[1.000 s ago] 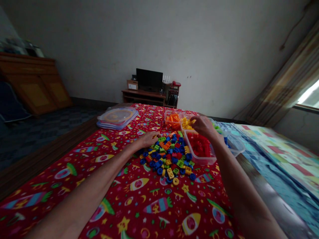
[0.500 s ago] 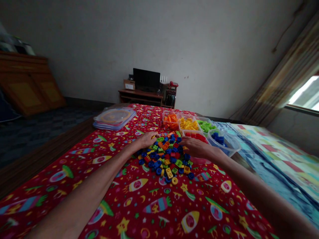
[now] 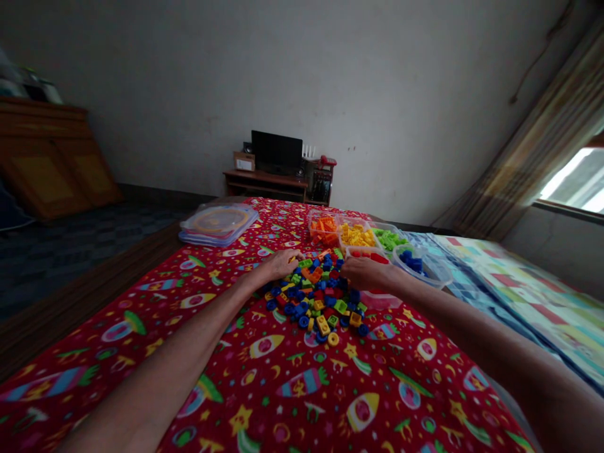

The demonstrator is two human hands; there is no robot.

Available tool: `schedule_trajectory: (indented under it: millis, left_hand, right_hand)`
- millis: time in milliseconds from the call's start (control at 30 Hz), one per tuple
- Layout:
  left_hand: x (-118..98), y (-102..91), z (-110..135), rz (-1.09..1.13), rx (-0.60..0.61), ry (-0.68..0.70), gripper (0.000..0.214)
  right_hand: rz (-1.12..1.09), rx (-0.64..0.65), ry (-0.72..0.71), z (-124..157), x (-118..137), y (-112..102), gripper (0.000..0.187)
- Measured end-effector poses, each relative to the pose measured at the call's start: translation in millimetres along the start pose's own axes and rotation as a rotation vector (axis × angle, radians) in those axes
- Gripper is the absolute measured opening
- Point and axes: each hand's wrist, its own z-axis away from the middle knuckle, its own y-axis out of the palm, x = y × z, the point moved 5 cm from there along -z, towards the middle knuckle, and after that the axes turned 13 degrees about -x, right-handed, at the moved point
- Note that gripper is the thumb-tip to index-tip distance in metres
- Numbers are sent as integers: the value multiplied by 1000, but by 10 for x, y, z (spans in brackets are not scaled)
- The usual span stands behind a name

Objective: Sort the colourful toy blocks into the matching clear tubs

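Note:
A pile of small mixed-colour plastic bricks (image 3: 318,299) lies on a red rocket-print cloth (image 3: 292,377). My left hand (image 3: 282,263) rests at the pile's far left edge, fingers curled onto the bricks; what they grip is too small to see. My right hand (image 3: 365,272) lies at the pile's right side, fingers closed low over the bricks in front of the red-brick tub (image 3: 377,296). Behind stand clear tubs of orange bricks (image 3: 324,228), yellow bricks (image 3: 356,234), green bricks (image 3: 391,238) and blue bricks (image 3: 418,263).
A stack of clear lids (image 3: 218,223) sits at the cloth's far left. A patchwork blanket (image 3: 533,296) lies to the right. A low stand with a dark monitor (image 3: 277,153) is against the far wall, a wooden cabinet (image 3: 51,157) at left, a curtain (image 3: 533,151) at right.
My right hand came back from over the yellow-brick tub and down to the right side of the loose pile. My left hand stayed at the pile's far left edge.

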Motion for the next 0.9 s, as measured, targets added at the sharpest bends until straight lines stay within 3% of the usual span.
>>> schedule_trajectory:
  millis: [133,333,433,567,667,767,900]
  left_hand:
    - [-3,-4,-1,19,-9,-5,37]
    - [-29,-23,16,22,-19,-25,36]
    - [-39,-31,30,26,-30,-25,36]
    - [-41,-34,35,15,-26,-28,36]
    - [-43,-40,29,9,-18,-31,35]
    - [-45,-40,29,12,-7,-33,35]
    - [-47,-35,34,22,-35,-12,35]
  right_hand:
    - [-32,119,-47,44,18,-4,14]
    - [-134,49,110,-42,-259,-204,18]
    - [-110,-56,178,-174,-520,-314,18]
    - [54,-268,404,-319,-977,-442,26]
    - [89,-372,539,-362,-1106,-476,31]
    - [-19,-420,497,-402,-846,-438,29]
    - [-226,-381,261,-444,-111,-264,25]
